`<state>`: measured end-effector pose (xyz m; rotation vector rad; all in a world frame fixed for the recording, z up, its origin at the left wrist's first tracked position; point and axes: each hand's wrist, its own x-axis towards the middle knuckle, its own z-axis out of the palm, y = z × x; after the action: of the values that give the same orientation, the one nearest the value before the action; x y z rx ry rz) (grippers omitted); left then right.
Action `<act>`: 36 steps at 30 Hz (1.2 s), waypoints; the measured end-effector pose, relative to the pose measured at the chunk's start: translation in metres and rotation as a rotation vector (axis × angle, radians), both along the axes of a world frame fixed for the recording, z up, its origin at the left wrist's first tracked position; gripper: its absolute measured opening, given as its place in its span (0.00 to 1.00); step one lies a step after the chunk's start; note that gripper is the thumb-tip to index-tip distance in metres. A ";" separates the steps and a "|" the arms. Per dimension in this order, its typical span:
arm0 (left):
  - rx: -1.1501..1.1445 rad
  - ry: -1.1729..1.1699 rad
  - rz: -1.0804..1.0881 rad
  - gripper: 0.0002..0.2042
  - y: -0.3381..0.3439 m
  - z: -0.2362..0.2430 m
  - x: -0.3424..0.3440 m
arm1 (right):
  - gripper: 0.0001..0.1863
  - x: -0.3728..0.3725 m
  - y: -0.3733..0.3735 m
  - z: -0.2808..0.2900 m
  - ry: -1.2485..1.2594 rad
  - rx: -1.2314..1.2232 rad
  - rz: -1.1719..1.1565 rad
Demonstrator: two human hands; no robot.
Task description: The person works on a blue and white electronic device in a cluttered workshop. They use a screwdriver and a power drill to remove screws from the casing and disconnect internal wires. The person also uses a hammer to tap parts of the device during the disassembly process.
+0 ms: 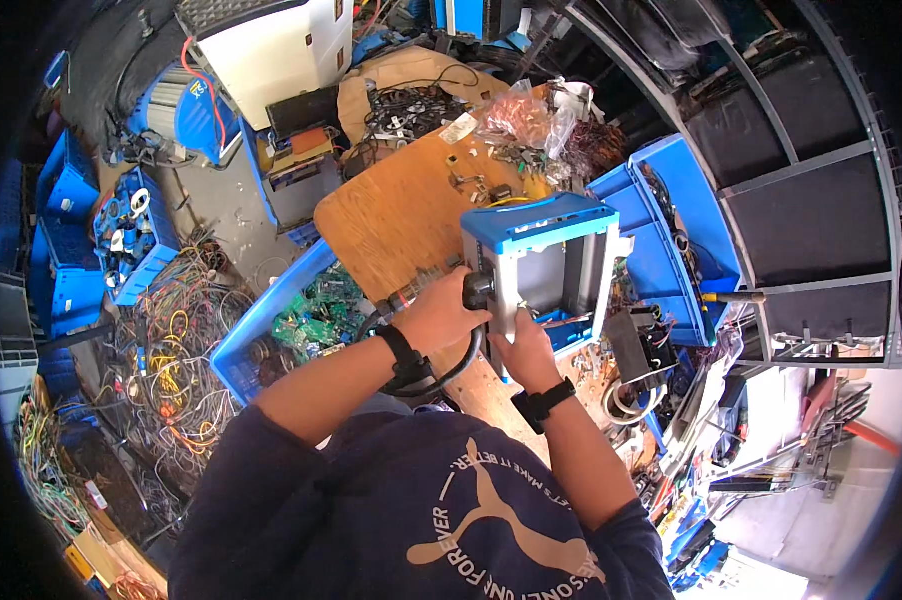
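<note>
Two bare hands, one black band on each wrist. Left hand (441, 313): curled around one black, rounded tool-like object (478, 290), held against the left side of one box-shaped frame with a blue top and pale metal posts (543, 222). Right hand (527, 357): closed on the frame's near post, thumb along it; its other fingers are mostly hidden.

Frame stands at the right side of one brown wooden tabletop (383, 212), directly ahead of the person. One thick black cable (461, 372) loops below the left hand.

Left of the tabletop: one blue plastic bin (239, 345) holding green circuit boards (321, 308), too many overlapping to count. Farther left, one tangled heap of multicoloured wires (186, 350). Right of the frame: one yellow-and-black-handled tool (736, 297). On the tabletop's far end, one clear-and-pinkish plastic bag (519, 117).
</note>
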<state>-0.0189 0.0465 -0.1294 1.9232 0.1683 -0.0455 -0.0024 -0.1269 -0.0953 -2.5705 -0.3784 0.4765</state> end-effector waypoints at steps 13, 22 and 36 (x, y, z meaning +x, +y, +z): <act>-0.584 0.093 0.452 0.26 -0.048 -0.014 -0.002 | 0.23 -0.006 -0.001 -0.019 -0.075 -0.028 -0.014; -0.500 0.131 0.556 0.30 -0.052 -0.026 0.001 | 0.23 -0.003 -0.016 -0.056 -0.198 0.149 0.098; -0.759 0.240 0.497 0.28 -0.051 -0.024 0.000 | 0.25 -0.002 -0.020 -0.086 -0.397 0.251 0.118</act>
<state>-0.0186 -0.0049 -0.1538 1.0774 0.6828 -0.0037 -0.0046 -0.1472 -0.1814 -2.3941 -0.6840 -0.0490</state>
